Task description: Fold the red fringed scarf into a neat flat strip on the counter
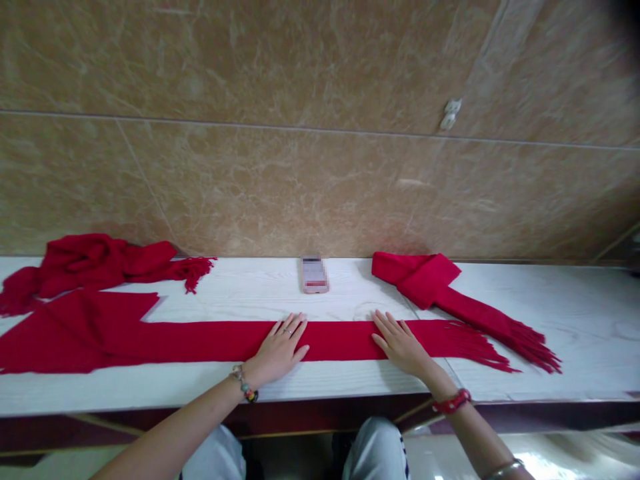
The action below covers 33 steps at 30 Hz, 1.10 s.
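A long red scarf (pixel 210 341) lies flat along the white table, its fringed end to the right and its left part spread wider and turned over. My left hand (pixel 279 350) rests palm down on it near the middle, fingers stretched out. To the right, my right hand (pixel 401 343) also lies flat on the cloth, fingers extended, short of the fringe. A smooth stretch of scarf shows between the two hands. Nothing is gripped by either one.
A crumpled red scarf (pixel 107 263) lies at the back left by the tiled wall (pixel 300 187). At the back right is a folded red scarf (pixel 425 280) with its fringe trailing forward. A phone (pixel 315 275) stands between them on the white table (pixel 575 320).
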Each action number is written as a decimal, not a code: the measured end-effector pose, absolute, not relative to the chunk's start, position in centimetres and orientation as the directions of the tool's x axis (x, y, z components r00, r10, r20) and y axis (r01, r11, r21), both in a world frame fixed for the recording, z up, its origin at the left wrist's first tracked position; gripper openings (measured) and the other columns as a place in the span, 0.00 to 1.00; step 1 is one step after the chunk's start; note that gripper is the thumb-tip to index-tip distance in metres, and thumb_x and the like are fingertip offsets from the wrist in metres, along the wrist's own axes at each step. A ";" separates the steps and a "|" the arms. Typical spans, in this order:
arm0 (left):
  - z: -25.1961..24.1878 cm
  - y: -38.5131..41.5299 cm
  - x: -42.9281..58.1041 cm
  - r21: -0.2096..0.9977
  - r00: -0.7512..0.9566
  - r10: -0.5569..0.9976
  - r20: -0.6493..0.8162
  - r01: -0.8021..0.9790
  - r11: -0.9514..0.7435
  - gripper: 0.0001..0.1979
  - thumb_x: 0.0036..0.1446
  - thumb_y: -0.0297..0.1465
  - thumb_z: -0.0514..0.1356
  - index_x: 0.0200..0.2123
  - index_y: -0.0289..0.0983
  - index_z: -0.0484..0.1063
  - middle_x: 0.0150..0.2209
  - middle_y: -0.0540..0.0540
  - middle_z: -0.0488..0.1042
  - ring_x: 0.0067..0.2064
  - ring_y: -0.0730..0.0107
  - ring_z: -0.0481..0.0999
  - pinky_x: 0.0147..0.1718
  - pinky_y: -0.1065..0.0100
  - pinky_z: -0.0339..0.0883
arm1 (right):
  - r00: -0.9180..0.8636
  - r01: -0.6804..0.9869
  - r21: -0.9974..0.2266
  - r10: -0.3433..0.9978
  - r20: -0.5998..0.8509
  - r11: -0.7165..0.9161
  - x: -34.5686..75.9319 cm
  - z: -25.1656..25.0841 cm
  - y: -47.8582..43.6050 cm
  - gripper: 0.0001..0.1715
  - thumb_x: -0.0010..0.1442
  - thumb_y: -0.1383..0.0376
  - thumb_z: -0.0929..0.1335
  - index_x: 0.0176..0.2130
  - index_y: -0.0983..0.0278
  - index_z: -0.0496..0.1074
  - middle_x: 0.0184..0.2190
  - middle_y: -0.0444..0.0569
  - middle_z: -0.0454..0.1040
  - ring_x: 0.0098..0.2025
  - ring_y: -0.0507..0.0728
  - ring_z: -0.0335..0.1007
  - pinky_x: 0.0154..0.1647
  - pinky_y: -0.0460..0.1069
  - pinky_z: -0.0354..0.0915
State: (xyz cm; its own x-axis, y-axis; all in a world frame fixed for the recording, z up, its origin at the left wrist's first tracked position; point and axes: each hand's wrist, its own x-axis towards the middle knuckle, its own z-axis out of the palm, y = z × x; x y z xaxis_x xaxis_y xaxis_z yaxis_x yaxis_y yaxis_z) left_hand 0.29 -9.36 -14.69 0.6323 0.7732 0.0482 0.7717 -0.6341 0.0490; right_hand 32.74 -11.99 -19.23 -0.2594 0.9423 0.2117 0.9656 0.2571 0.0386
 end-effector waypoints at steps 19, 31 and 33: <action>-14.8 -8.8 6.6 0.081 0.737 0.673 0.061 0.669 -0.739 0.26 0.61 0.39 0.44 0.60 0.34 0.50 0.62 0.43 0.47 0.63 0.59 0.44 0.58 0.55 0.43 | -0.206 0.978 0.071 0.965 0.165 0.196 41.1 -19.2 -14.4 0.25 0.63 0.62 0.53 0.59 0.59 0.54 0.61 0.53 0.51 0.62 0.62 0.45 0.54 0.64 0.52; -14.9 -9.7 10.4 0.064 0.794 0.596 0.122 0.593 -0.803 0.25 0.62 0.37 0.43 0.60 0.33 0.51 0.62 0.42 0.49 0.63 0.62 0.45 0.58 0.58 0.45 | -0.247 0.962 -0.071 0.951 0.184 0.264 33.8 -16.7 -13.6 0.29 0.64 0.58 0.52 0.61 0.66 0.49 0.62 0.55 0.49 0.63 0.59 0.38 0.58 0.59 0.48; -15.1 -9.7 10.5 0.066 0.794 0.595 0.124 0.591 -0.804 0.25 0.62 0.38 0.43 0.60 0.34 0.51 0.62 0.43 0.50 0.62 0.63 0.46 0.58 0.58 0.44 | -0.286 0.951 -0.077 0.944 0.162 0.301 33.1 -16.9 -13.4 0.29 0.64 0.57 0.53 0.61 0.64 0.49 0.61 0.54 0.50 0.63 0.59 0.41 0.58 0.60 0.48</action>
